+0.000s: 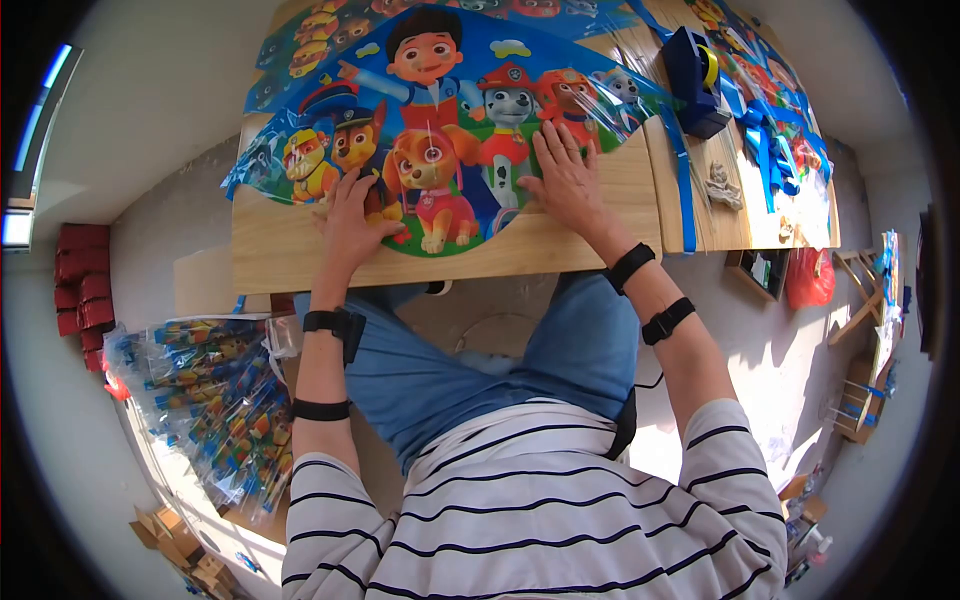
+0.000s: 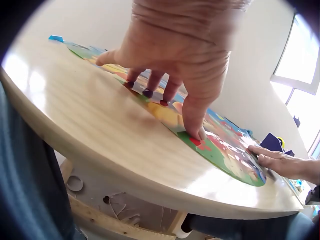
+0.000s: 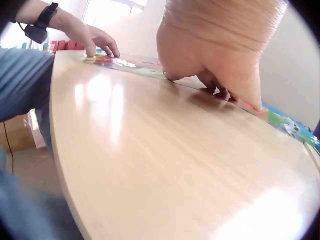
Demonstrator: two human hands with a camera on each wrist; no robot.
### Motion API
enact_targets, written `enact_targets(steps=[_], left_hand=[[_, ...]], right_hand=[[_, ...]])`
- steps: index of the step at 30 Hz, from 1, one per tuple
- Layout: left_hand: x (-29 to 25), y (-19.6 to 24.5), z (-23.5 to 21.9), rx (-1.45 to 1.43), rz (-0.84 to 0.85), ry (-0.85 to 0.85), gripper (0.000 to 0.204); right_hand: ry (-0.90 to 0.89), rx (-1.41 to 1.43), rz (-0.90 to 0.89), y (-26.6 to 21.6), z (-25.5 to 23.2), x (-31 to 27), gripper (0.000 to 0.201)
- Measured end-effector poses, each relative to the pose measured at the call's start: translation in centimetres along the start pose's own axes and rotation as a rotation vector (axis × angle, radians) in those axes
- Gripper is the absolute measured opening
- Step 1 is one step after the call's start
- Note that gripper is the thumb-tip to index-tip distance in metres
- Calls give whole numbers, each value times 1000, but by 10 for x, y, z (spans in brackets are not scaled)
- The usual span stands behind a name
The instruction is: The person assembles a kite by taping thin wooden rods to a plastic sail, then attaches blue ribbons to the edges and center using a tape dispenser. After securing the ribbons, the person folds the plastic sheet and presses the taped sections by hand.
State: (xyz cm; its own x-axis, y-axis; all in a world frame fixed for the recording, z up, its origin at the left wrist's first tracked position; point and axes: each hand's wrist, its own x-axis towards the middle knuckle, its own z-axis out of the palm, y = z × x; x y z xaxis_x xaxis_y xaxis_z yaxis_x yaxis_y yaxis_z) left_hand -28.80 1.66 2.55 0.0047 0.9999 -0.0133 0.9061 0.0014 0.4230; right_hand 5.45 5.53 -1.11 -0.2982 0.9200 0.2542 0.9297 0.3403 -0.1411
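A glossy plastic sheet printed with cartoon puppies and a child lies flat on the wooden table, its rounded lower edge toward me. My left hand touches the lower left part of it, with thumb and fingertips spread. In the left wrist view, the arched left hand has its fingertips down on the print and the palm raised. Across the lower right edge rests my right hand, fingers pointing away from me. Seen from the right wrist, that hand's fingertips sit at the sheet's border.
A dark blue tape dispenser with a yellow core stands at the right. Beyond it are blue ribbons over more printed sheets, and a small crumpled lump. Bundled plastic-wrapped prints lie at my left. A red bag is on the floor.
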Motion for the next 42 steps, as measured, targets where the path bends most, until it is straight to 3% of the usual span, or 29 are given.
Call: enact_targets(steps=[1,4,7,16,19,21,24,26,28,30,33,39,42], left_hand=[[-3,5,-5,35,-31,-18,83],[7,-14,4,-118,140,57,81],[-5,5,-5,44,107,43,76],[-39,28,17,-24,137,-11,74],[-39,29,13,-68,206,47,71],[-43,37,4,-19,269,79,64],[-58,63,-12,-233,191,4,52],[-62,77,-16,-269,194,-7,47],[-63,87,-16,-290,218,-4,43],[-69,96,-14,-358,206,-41,41],[-71,120,-10,-417,224,-91,36],[-66,164,-6,-424,293,-182,33],[-58,179,-6,-504,304,-189,33]], right_hand=[[5,-14,-11,-1,-1,-1,72],[44,-59,-30,0,-5,3,71],[9,32,-71,-14,-10,-4,71],[-61,142,-77,-34,-10,-18,70],[178,234,-77,-31,-22,-16,51],[132,334,33,-19,-39,-22,31],[234,316,196,24,-66,-44,11],[349,325,300,61,-77,-63,14],[348,241,418,83,-98,-74,13],[333,196,649,141,-106,-106,7],[399,-43,789,197,-109,-125,6],[222,45,801,244,-98,-124,19],[486,5,716,270,-98,-114,15]])
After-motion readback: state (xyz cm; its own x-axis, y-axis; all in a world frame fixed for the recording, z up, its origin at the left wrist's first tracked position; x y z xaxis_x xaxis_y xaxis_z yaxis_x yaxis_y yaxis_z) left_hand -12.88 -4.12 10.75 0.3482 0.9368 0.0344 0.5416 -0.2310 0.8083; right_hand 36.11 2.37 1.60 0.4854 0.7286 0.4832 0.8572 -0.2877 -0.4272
